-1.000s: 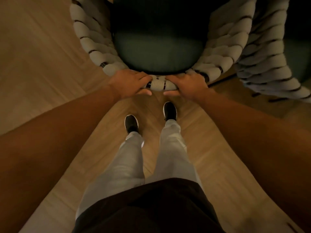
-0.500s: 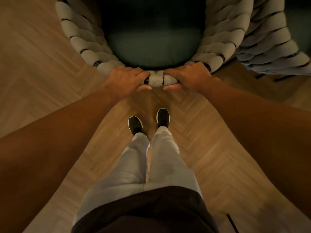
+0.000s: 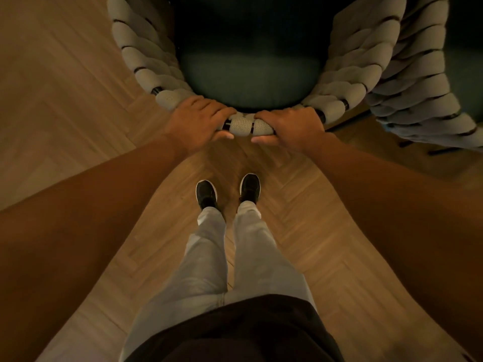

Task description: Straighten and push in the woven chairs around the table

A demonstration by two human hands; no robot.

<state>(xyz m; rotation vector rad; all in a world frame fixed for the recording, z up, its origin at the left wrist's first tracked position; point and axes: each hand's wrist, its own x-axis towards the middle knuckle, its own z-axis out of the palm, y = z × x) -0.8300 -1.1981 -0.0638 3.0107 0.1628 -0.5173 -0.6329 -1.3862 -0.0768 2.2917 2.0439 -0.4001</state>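
A woven chair with thick pale rope coils and a dark green seat cushion stands straight ahead of me, its curved back rim nearest. My left hand grips the top of that rim just left of centre, fingers curled over it and thumb underneath. My right hand grips the same rim just right of centre in the same way. A short stretch of rope rim shows between the two hands. The table is not visible.
A second woven chair stands close to the right, its coils almost touching the first. Herringbone wooden floor spreads to the left and behind. My feet in dark shoes stand just behind the chair.
The chair has slid forward, away from me, with both hands still gripping its rim. My feet have stepped after it and now stand side by side.
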